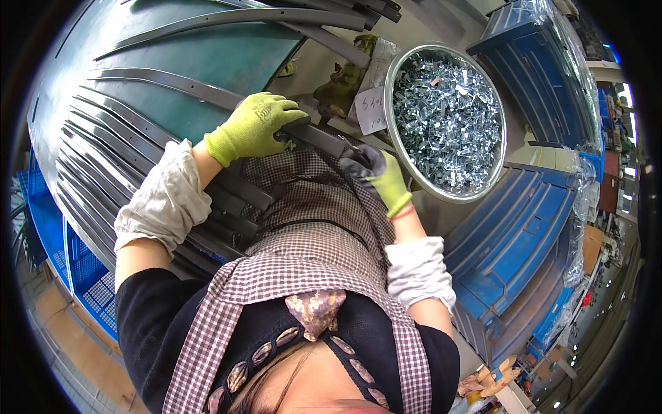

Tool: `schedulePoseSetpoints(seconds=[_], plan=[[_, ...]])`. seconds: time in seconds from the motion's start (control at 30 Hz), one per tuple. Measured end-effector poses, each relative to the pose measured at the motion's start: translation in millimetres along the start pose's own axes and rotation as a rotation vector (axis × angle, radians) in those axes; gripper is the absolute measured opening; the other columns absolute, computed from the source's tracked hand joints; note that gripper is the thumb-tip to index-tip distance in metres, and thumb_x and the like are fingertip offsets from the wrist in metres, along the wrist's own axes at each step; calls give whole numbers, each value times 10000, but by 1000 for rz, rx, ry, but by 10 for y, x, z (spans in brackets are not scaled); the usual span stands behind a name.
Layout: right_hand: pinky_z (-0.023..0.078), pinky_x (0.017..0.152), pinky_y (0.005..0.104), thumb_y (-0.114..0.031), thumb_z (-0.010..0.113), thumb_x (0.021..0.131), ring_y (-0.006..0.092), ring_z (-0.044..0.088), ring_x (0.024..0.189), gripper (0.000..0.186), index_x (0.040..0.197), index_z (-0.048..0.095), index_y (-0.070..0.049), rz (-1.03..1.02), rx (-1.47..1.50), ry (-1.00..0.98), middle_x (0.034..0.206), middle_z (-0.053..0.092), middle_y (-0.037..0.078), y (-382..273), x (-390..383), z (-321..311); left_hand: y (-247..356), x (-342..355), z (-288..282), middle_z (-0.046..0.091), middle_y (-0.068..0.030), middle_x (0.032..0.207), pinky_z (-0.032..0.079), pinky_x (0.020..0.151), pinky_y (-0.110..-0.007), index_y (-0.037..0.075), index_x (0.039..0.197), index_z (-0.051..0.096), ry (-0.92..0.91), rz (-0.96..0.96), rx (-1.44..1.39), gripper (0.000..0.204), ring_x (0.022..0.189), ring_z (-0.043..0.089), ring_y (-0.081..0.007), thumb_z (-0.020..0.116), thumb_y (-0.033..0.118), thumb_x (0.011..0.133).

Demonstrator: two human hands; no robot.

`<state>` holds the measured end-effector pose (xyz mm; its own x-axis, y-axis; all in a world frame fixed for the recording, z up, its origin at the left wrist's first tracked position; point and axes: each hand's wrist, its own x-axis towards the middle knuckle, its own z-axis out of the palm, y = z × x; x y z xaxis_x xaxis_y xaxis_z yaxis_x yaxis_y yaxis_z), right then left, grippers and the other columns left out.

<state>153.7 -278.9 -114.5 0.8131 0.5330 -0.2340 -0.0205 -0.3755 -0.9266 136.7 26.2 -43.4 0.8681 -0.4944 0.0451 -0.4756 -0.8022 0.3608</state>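
My left hand (256, 125), in a yellow-green knit glove, is wrapped around a long dark grey metal strip (321, 140) close to its right end. The strip is bent like a channel and runs back to the upper left across the table. At its end is my right hand (374, 172), gloved in yellow-green with dark grey fingers. Those fingers are pinched together, and a bit of shiny metal shows by their tips, too small to tell. A large round metal basin (390, 127) full of small shiny metal clips (448, 117) stands just right of my right hand.
Several similar dark strips (114, 152) lie side by side on the green table (227, 55), some reaching over my lap. More strips (276, 15) rest at the far edge. Blue crates (524, 228) stand to the right, a blue plastic basket (93, 283) at lower left. Handwritten paper (370, 112) lies beside the basin.
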Motion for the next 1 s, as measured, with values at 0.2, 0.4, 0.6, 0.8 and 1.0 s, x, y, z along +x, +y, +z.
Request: schedulePoseSetpoints(seconds=[0.2,0.4,0.6,0.8,1.0], plan=[[542,662,338,-33,656,762,243,689,755,226,952,733,-129,-240,-500,154,830,705,60,-398,-409,-122,21,-14,-10,654,-88,1103,490,944,-401,82,1153,663,-1,-18,-3,573,1029,616,-284,807,192,610],[536,633,347,-107,637,797,241,679,712,148,909,720,-158,-326,-644,113,828,703,43,-552,-287,5,28,-22,-16,656,-96,1122,488,946,-406,77,1155,663,-14,-30,-1,561,1043,617,-287,800,195,625],[496,583,393,-206,688,728,249,623,664,181,824,554,-132,-511,-971,175,730,572,58,-518,-208,192,-52,-54,-90,676,-107,1056,505,910,-410,74,1127,682,-81,-16,-19,519,1000,636,-289,794,211,639],[524,584,391,-336,758,771,265,662,653,207,852,695,-156,-416,-911,351,769,657,61,-422,-330,-475,-82,-134,-93,651,-110,1005,514,829,-413,88,1163,672,-84,144,29,556,928,630,-310,787,250,644],[526,800,442,-473,759,780,335,659,955,601,1270,595,-167,59,-1155,613,1133,649,119,-584,-22,-1009,531,-410,-429,646,-139,949,524,752,-419,69,1194,637,-139,164,-171,571,842,646,-312,759,293,683]])
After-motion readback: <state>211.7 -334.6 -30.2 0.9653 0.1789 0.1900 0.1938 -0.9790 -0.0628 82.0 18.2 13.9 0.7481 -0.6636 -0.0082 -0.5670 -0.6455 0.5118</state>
